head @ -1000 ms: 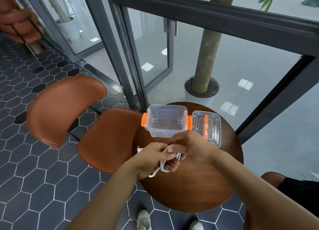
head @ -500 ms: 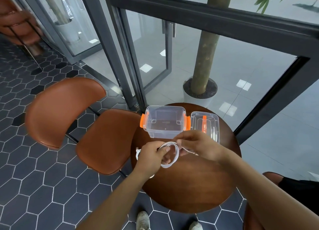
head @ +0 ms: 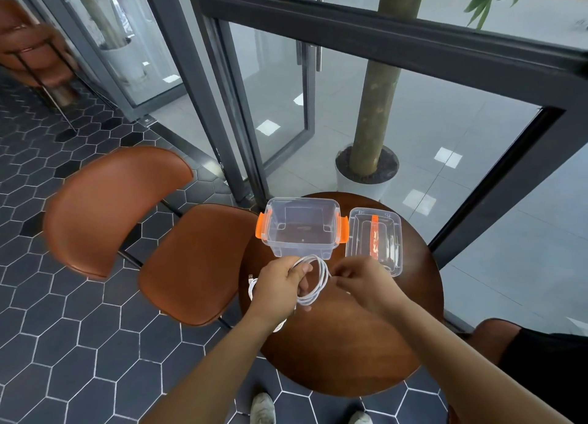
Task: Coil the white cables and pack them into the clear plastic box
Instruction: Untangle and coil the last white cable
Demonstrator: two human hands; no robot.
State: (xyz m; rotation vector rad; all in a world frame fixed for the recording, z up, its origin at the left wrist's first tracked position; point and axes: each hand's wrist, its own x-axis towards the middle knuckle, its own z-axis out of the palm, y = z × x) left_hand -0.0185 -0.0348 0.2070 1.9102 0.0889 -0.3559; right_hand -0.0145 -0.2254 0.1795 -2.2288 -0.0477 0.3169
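Observation:
My left hand point(head: 281, 280) grips a coil of white cable point(head: 319, 280), which hangs as a round loop just in front of the clear plastic box point(head: 300, 229). The box has orange latches, stands open at the far side of the round wooden table point(head: 343, 337), and looks empty. My right hand point(head: 362, 280) is beside the loop's right edge, fingers curled toward the cable; whether they pinch it I cannot tell. More white cable point(head: 253, 288) lies on the table under my left wrist.
The box's clear lid point(head: 375, 242) with an orange strip lies flat to the right of the box. A brown chair point(head: 152, 232) stands left of the table. Glass doors and a potted tree trunk point(head: 375, 111) are behind. My shoes point(head: 264, 407) show below the table edge.
The loop has opened wider and risen toward the box in my left hand. My right hand has slid off to the loop's right side.

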